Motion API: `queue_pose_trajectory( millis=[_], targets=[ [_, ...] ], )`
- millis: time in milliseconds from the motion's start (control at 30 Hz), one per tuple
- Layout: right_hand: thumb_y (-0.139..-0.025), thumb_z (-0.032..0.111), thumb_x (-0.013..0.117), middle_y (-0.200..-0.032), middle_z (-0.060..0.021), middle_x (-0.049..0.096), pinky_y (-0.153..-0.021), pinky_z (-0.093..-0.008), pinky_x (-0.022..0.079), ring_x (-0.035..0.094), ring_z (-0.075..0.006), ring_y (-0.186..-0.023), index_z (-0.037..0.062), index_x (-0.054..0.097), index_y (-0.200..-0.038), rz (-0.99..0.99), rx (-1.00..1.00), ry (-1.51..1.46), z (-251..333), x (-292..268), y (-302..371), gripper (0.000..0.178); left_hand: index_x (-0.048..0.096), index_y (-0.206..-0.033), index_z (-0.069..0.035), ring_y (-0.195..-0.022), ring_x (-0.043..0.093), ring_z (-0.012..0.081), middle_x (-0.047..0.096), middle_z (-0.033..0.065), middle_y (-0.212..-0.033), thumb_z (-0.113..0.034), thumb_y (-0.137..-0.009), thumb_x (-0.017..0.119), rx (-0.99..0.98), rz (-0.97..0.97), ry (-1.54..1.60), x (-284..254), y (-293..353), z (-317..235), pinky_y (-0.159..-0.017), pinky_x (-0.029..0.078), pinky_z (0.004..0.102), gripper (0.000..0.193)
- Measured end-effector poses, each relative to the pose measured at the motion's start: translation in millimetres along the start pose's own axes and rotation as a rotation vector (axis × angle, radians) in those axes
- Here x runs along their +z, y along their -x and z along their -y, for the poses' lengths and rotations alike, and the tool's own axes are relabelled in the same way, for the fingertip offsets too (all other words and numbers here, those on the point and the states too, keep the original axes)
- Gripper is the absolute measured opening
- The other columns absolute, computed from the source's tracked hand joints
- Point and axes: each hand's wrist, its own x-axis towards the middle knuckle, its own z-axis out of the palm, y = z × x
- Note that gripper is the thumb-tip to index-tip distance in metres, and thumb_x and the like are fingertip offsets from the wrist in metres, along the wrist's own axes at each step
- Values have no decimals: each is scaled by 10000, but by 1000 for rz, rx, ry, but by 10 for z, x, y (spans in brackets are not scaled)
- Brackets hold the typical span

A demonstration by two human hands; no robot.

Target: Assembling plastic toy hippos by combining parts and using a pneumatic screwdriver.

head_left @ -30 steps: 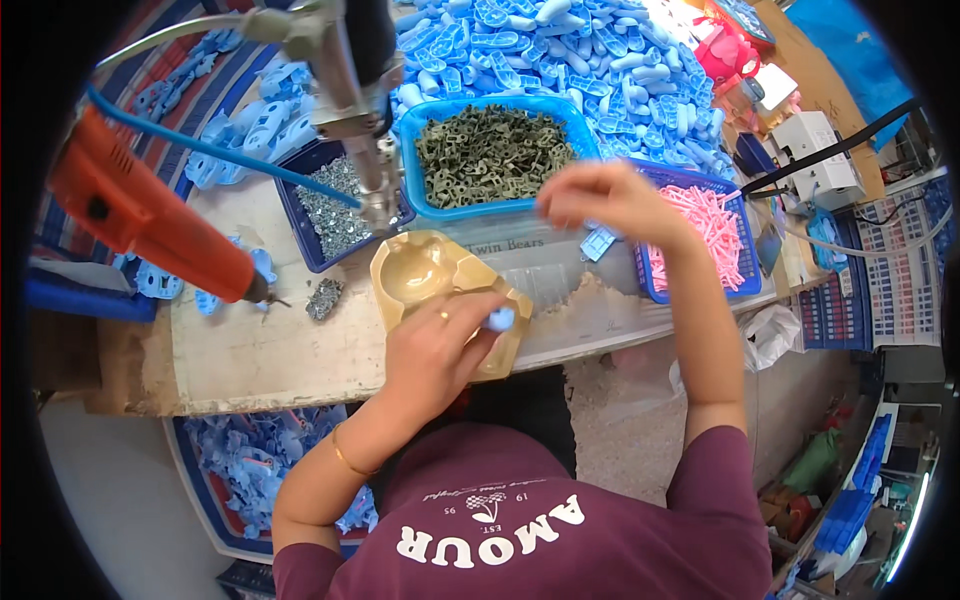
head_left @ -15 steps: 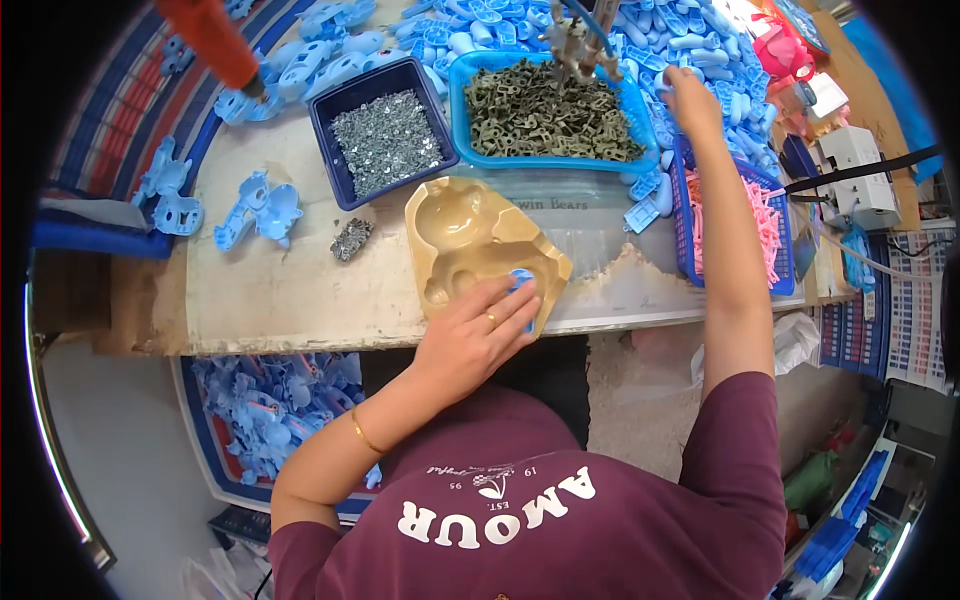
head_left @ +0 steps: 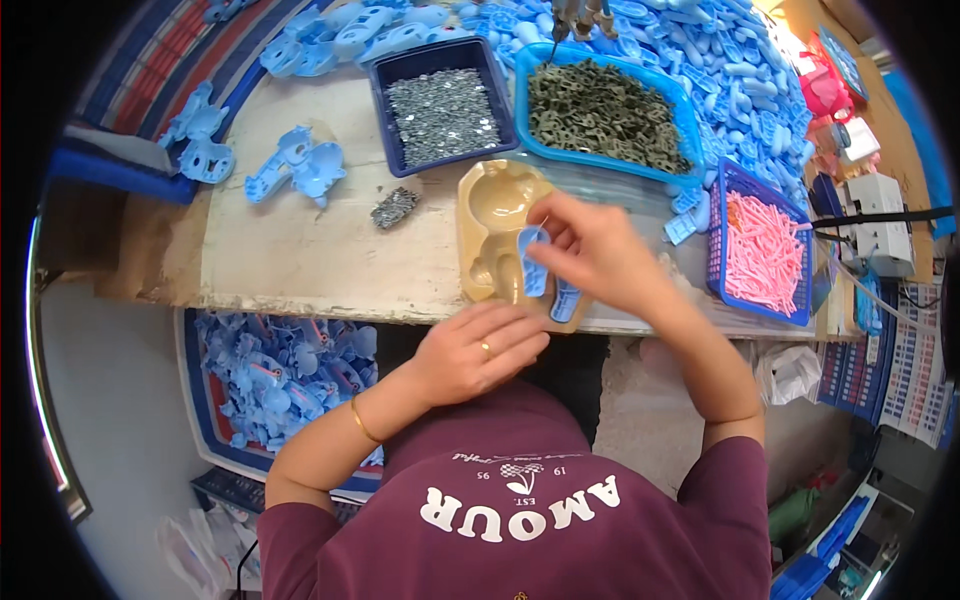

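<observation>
A tan moulded fixture (head_left: 478, 200) with rounded hollows lies at the table's near edge. My left hand (head_left: 480, 352) rests at its near end, fingers stretched out and nothing seen in them. Thumb and fingers of my right hand (head_left: 600, 252) pinch a small elongated blue plastic piece (head_left: 533, 265) over the fixture's middle; whether it touches the hollow I cannot tell. A second blue plastic piece (head_left: 565, 302) sits in the fixture's near right part, beside my right hand.
Behind stand a dark blue tray (head_left: 507, 125) of small silvery metal parts and a light blue tray (head_left: 610, 170) of dark metal pieces. A purple basket (head_left: 716, 240) holds pink sticks. Blue parts (head_left: 745, 90) pile up behind. Left lie blue shells (head_left: 300, 168) and a screw heap (head_left: 395, 207).
My right hand has come from the back-right pile to the fixture with a blue piece. My left hand has slid nearer me, uncovering the other piece. The orange-red tool has left the view.
</observation>
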Motion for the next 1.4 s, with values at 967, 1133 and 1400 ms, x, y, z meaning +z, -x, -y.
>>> queue_pose_trajectory(
  millis=[967,1133,1400],
  targets=[
    [-908,104,710,-875,-102,702,-663,-312,531,683,-222,-744,33,703,-978,82,-331,56,400,660,-212,99,630,-1056,-23,-1150,555,363,662,144,-1163,-244,-889,718,-744,-146,-659,-798,624,1369,-961,484,456,290],
    [-914,114,713,-1003,-101,703,-717,-316,541,695,-210,-866,30,681,-1075,10,-158,20,368,552,-144,184,613,-1091,-30,-1070,616,259,661,113,-1097,-227,-963,655,-931,-478,-102,-916,615,1236,-931,504,406,239],
    [-836,94,820,-1216,-60,624,-918,-305,515,620,-159,-1101,61,519,-1334,-104,-155,-517,353,428,-254,583,522,-1336,5,-1209,594,233,601,126,-1295,-200,-1033,561,-642,-458,1439,-838,241,471,-1038,499,437,368]
  ],
)
